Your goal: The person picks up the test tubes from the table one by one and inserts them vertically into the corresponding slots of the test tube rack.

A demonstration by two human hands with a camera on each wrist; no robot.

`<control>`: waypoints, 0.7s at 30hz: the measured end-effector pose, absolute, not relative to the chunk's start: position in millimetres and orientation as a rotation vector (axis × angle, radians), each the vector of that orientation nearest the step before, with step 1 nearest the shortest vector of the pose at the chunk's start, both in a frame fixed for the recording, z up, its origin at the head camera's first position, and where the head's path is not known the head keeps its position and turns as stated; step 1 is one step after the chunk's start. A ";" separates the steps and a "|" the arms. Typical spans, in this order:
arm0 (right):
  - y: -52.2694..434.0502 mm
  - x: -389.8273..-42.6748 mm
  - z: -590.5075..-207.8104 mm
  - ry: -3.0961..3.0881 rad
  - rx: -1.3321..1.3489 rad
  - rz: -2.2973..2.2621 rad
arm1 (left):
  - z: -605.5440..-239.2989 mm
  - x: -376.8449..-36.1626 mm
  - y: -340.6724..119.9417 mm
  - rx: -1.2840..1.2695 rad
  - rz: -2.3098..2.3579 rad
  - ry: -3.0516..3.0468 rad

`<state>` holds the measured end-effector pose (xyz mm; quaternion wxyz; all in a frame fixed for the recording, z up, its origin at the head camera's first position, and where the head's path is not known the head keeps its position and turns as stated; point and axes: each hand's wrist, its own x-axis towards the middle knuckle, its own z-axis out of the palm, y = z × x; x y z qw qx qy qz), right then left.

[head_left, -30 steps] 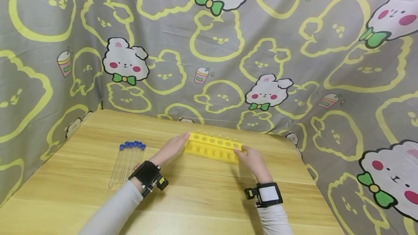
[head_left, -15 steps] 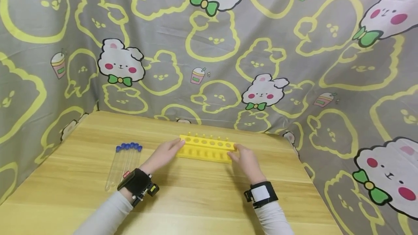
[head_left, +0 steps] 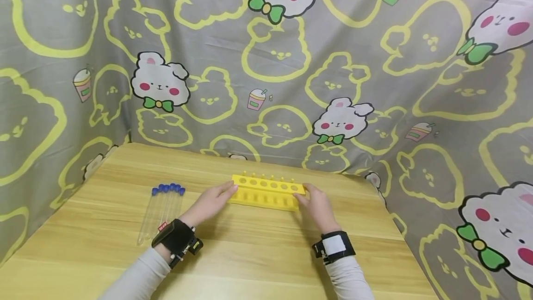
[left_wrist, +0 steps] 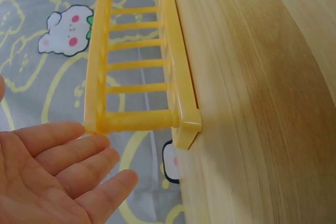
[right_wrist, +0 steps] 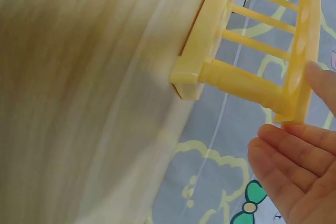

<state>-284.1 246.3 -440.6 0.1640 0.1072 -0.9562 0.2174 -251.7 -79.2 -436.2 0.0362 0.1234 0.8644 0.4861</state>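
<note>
A yellow test tube rack (head_left: 266, 200), with a row of round holes on top and pegs along its back, stands near the middle of the table. At its left end, my left hand (head_left: 210, 203) touches the top plate; in the left wrist view, the fingers (left_wrist: 63, 153) are straight and the thumb is mostly out of frame. My right hand (head_left: 318, 205) pinches the right end, thumb (right_wrist: 321, 85) on the top plate and fingers below its corner. Whether the base sits fully on the table I cannot tell. No tubes show in the rack.
Several clear test tubes (head_left: 148, 216) with blue caps (head_left: 166, 188) lie side by side on the wooden table (head_left: 250, 253), left of my left forearm. A grey patterned curtain (head_left: 216, 27) hangs behind the table and along both sides.
The rack has shifted slightly left along with both hands. My left hand has also come a little nearer to me. The test tubes have stayed in place.
</note>
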 end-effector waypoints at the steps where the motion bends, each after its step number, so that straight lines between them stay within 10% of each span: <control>1: 247.1 -284.6 -441.8 -2.723 0.304 0.628 | -436.6 -251.4 -79.1 0.379 1.490 2.655; 21: 248.3 -285.6 -449.3 -2.655 0.280 0.719 | -406.4 -257.1 -132.5 0.169 1.503 2.796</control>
